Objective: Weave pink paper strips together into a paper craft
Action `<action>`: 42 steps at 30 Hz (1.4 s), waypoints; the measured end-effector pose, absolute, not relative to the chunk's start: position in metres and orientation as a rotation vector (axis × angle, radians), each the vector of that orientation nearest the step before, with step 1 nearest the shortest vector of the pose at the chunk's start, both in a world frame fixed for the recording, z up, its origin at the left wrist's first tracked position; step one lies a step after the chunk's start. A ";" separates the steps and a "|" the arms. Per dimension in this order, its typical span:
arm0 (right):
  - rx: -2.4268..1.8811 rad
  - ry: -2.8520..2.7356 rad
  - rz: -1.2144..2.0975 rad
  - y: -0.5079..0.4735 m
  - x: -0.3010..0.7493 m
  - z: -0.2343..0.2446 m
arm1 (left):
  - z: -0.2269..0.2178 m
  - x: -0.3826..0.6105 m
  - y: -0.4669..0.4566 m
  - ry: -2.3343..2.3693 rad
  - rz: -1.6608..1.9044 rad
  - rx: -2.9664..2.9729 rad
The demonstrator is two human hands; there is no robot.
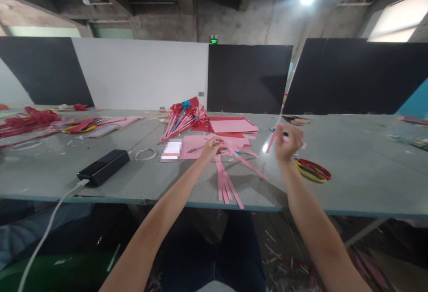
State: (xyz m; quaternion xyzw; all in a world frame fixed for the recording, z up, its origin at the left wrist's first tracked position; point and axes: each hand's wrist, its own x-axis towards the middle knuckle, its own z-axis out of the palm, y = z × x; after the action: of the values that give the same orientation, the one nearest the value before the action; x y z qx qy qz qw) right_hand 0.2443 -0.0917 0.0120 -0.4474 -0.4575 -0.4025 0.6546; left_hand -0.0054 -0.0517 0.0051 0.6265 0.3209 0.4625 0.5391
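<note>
My left hand (213, 147) is closed on a bunch of pink paper strips (224, 183). Several of them fan down towards the table's front edge, and others slant off to the right. Raised to the right of the bunch, my right hand (289, 141) is curled, with a short pink paper strip (271, 141) sticking out on its left side. Its fingertips are partly hidden. Just beyond its wrist lie scissors (313, 170) with red and yellow handles. Under and behind my left hand is a pink sheet (192, 146) with a pen (197, 148) on it.
Behind is a bundle of rolled pink sticks with red ribbon (180, 120), beside stacked pink and red sheets (234, 125). At left lie a black power bank (104, 167) with a white cable (50, 220), a coiled white cord (145, 154) and red strips (30, 120). Panels stand along the back.
</note>
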 end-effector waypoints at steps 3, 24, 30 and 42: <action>-1.011 -1.577 -0.696 -0.089 0.203 -0.003 | 0.005 -0.005 -0.052 0.815 0.999 1.566; -1.017 -1.700 0.349 -0.077 0.161 -0.030 | -0.012 -0.002 -0.042 1.041 1.030 2.461; -0.912 -1.599 0.491 -0.074 0.159 -0.032 | -0.012 -0.002 -0.041 0.998 1.123 2.378; -0.893 -1.572 0.443 -0.078 0.158 -0.030 | -0.009 -0.002 -0.045 1.052 1.111 2.433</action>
State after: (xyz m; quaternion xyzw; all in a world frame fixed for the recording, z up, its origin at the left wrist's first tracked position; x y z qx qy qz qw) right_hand 0.1576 -0.0780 -0.0302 -0.3848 -0.6773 0.1909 0.5972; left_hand -0.0021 -0.0445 -0.0094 0.8390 0.3627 0.3830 0.1332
